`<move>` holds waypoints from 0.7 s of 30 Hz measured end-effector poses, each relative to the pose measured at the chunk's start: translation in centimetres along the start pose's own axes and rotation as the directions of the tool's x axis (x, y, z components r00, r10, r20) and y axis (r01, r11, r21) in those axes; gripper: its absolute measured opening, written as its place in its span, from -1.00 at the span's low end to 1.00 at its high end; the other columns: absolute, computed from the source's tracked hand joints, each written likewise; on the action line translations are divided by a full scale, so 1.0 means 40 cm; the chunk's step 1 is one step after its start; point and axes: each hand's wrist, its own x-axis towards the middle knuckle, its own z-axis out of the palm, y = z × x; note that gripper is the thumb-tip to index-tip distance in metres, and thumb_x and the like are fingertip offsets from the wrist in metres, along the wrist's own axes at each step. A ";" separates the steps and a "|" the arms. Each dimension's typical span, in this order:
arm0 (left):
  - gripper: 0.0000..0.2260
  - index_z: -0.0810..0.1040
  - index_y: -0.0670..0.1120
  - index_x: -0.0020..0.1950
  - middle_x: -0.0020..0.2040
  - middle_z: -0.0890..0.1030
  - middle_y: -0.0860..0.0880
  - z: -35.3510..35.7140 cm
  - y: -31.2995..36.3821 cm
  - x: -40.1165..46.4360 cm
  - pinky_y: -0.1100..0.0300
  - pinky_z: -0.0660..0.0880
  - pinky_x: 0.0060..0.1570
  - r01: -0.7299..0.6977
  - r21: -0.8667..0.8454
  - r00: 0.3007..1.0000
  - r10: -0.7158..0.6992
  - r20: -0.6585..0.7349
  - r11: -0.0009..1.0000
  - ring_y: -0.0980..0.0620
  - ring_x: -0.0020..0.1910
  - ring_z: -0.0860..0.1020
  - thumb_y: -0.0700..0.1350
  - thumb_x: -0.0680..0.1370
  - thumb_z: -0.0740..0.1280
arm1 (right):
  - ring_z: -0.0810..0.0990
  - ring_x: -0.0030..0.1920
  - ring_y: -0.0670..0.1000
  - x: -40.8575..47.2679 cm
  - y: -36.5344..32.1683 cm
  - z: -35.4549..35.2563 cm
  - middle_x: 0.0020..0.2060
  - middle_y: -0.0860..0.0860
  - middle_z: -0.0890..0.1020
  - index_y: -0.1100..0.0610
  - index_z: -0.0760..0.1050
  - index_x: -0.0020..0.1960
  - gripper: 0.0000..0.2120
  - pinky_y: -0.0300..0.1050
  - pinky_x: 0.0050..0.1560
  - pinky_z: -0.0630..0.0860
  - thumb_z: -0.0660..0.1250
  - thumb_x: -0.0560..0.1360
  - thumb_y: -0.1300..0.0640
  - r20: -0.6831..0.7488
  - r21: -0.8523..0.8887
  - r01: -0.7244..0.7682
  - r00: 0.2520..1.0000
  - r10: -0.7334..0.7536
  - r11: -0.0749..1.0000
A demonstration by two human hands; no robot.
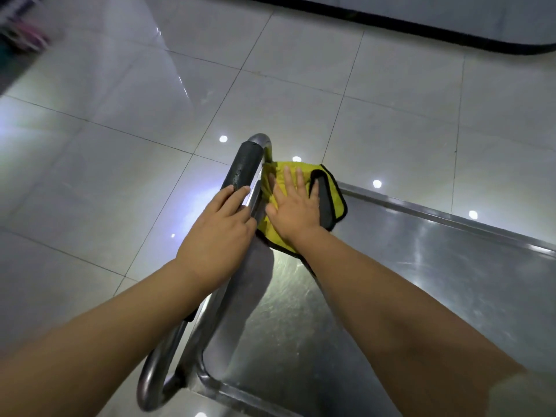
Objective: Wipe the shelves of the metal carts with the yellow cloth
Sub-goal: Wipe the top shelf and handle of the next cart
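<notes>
Tiled floor [120, 100]; right hand [296, 210] flat on yellow cloth [337, 203], cart shelf [421, 266].

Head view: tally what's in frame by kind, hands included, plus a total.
Hands: 2, left hand on the cart handle, right hand flat on the cloth
Yellow cloth: 1
Metal cart, top shelf showing: 1
Total: 4

Glossy pale floor tiles [301, 70], dark-edged counter base [421, 28], perhaps blurred clutter [21, 31]
</notes>
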 end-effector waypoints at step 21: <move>-0.18 0.00 -0.12 0.55 0.55 0.05 -0.13 0.010 0.617 0.223 -0.02 0.00 0.46 -0.164 -0.131 0.890 0.204 0.408 0.978 -0.14 0.50 0.08 0.17 0.47 0.34 | -0.29 0.54 0.02 -0.442 0.769 0.015 0.56 -0.04 -0.20 -0.12 -0.17 0.56 -0.37 0.15 0.48 -0.27 -0.13 0.53 -0.22 -0.033 0.089 -0.397 0.915 0.401 0.913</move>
